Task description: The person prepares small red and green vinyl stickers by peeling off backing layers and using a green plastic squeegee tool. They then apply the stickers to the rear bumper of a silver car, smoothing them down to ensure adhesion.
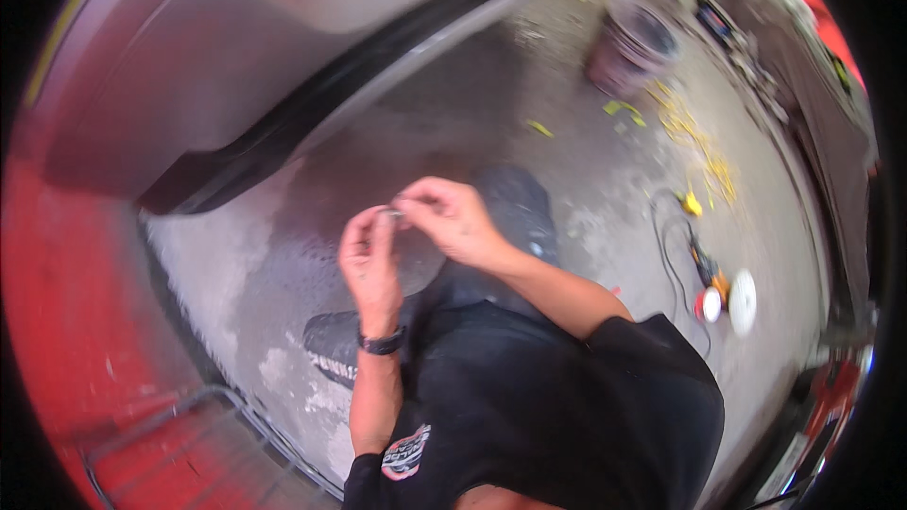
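Note:
In front of my knees, my left hand (370, 260) and my right hand (452, 219) meet, fingertips almost touching. Between them sits a small light-grey, shiny piece (394, 213), too small and blurred to name. The fingers of both hands are pinched at it, and part of it is hidden by them. A dark watch or band (382, 342) circles my left wrist. Beyond my hands runs the black lower trim (274, 137) of a grey vehicle body (217, 47).
A dirty bucket (628, 57) stands at the far right, near a tangled yellow cord (694, 137) and yellow-green scraps (624, 111). A corded power tool (710, 269) lies right, beside a white disc (743, 302). A metal wire rack (217, 434) is at lower left by a red wall (76, 321).

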### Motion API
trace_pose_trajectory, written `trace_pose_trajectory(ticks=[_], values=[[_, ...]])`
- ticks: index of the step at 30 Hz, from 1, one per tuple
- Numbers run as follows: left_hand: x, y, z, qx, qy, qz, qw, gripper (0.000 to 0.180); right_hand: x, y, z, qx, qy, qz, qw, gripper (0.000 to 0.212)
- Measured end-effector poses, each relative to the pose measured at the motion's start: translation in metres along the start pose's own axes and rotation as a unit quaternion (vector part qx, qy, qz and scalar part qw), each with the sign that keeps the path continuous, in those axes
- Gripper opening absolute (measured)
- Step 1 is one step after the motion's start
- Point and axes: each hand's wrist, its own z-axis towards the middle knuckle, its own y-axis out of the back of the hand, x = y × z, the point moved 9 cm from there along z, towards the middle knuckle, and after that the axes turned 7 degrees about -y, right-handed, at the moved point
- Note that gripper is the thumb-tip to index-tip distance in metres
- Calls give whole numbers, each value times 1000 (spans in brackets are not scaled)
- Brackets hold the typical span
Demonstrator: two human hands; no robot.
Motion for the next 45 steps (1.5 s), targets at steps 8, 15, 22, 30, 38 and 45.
trace_pose_trajectory(ticks=[8, 15, 22, 30, 38, 45], values=[[22, -13, -49, 10, 50, -52, 997, 35, 33, 6, -75, -159, 288, -321, 888, 13], [33, -33, -69, 89, 105, -62, 989, 37, 37, 18, -119, -203, 340, -414, 819, 15], [46, -68, -58, 175, 110, 4, 978, 36, 48, 68, -149, -262, 304, -339, 851, 18], [78, -41, -29, 161, 288, -223, 917, 37, -197, 371, -370, -505, -275, -442, 689, 13], [82, -31, -10, 153, 324, -228, 905, 34, -460, 266, -626, -627, -599, -79, 491, 22], [97, -15, 10, 123, 333, -142, 924, 32, -431, 242, -602, -616, -572, -278, 465, 24]])
